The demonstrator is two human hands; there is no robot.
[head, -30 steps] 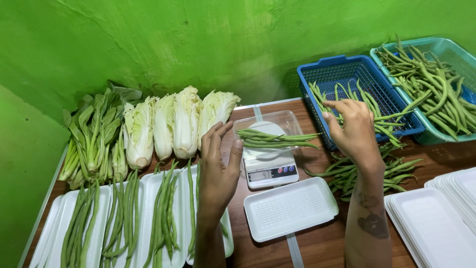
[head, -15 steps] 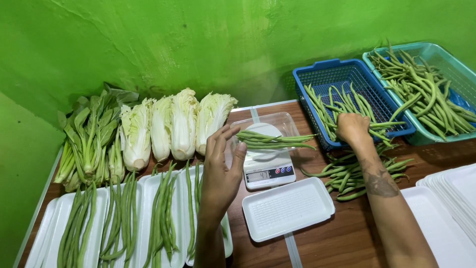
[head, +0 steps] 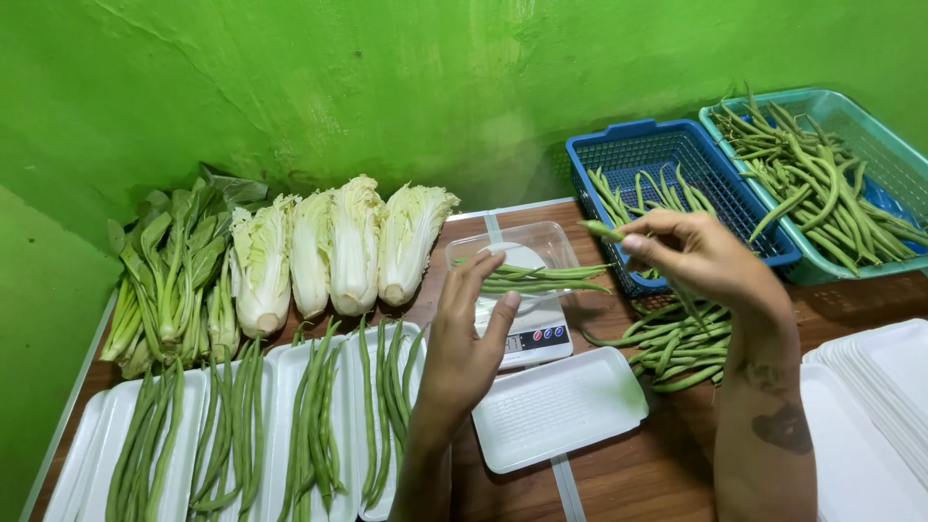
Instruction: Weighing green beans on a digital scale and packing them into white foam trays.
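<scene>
Nearest you, an empty white tray (head: 559,408) lies on the tabletop (head: 667,474), with more white trays (head: 884,387) stacked at your right edge. To your left, a row of filled trays (head: 280,425) holds long green beans laid lengthwise, pointing away from you.

Your left hand (head: 464,343) hangs over the near left corner of the scale (head: 527,324), fingers loosely spread and holding nothing; its fingertips sit just short of the beans on the scale (head: 541,278).

Your right hand (head: 701,259) is raised just right of the scale, pinching one bean (head: 604,230) between thumb and fingers. That bean's long axis runs left to right, its free end pointing toward the scale's clear dish (head: 512,251). The pile already weighed lies the same way, across the dish. So the held bean is right of the dish and a little above it, and your right hand is the nearer one to it.

Under that hand, loose beans (head: 672,338) lie on the tabletop. Beyond, a blue basket (head: 677,164) and a teal basket (head: 851,126) hold more beans. Far left, cabbages (head: 338,242) and leafy greens (head: 169,261) rest against the green wall (head: 387,87).
</scene>
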